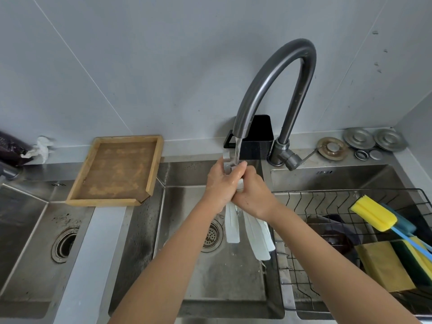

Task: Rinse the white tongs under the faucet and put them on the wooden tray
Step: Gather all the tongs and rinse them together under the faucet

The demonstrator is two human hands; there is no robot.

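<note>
Head view shows left hand and right hand both clasped around the white plastic tongs under the curved grey faucet, tips angled down so water drains into the steel sink, wooden tray waiting leftward.

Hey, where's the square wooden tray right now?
In the head view, the square wooden tray sits at left, behind the steel sink basins against the grey wall, left of the dark curved faucet and both hands.
</note>
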